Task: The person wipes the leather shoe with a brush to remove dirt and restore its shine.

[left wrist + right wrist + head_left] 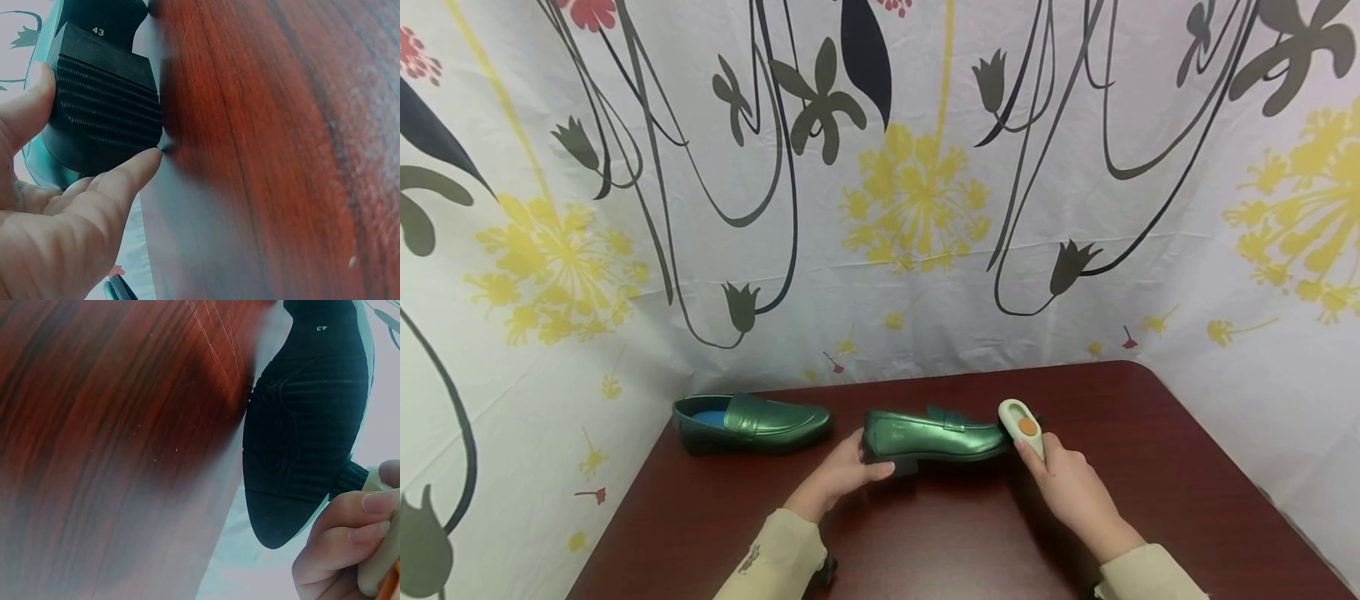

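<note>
In the head view a shiny green loafer (906, 435) is held up at mid-table, toe to the right. My left hand (842, 477) grips it round the heel; the left wrist view shows thumb and fingers about the ridged black heel block (103, 103), by a "43" on the sole. My right hand (1075, 492) holds a small brush by its pale green handle (1017, 414), which has an orange spot. Dark bristles (351, 478) meet the loafer's side near the toe in the right wrist view. The black sole (303, 425) faces that camera.
A matching green loafer (775, 425) with a blue insole stands at the table's back left. The dark red wooden table (970, 533) ends at a white flowered curtain (887, 325) behind and at both sides. A small dark object (826, 573) shows beside the left sleeve.
</note>
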### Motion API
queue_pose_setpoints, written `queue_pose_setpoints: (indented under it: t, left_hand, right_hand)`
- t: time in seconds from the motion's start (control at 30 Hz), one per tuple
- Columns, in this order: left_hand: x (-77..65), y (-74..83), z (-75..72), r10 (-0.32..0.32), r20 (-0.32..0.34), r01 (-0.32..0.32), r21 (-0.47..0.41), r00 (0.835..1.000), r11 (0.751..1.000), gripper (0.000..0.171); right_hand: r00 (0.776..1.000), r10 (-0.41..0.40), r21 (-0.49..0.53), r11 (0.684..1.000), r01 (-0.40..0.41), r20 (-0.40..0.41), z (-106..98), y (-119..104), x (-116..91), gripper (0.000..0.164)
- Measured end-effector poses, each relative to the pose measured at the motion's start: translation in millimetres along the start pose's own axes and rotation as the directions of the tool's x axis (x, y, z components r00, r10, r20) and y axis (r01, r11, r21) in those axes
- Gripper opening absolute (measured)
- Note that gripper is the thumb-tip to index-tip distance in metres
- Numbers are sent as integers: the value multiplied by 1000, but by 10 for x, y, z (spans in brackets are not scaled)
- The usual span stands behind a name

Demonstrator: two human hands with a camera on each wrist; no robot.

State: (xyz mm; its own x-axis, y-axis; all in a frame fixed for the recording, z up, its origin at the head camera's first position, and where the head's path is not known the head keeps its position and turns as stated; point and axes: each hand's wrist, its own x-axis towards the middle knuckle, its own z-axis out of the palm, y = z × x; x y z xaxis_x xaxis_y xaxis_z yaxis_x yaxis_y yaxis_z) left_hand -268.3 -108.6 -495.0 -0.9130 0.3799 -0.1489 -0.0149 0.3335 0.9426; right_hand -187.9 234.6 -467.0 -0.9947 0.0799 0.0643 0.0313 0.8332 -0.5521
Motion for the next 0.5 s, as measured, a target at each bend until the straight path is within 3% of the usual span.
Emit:
queue_pose_setpoints:
  t: [0.5]
  left_hand:
    - [1,-4,12,22,7,-22,-5,1000,1000,88]
  right_hand:
    - [1000,-20,2,1000,20,-5,40,-138,-63,62]
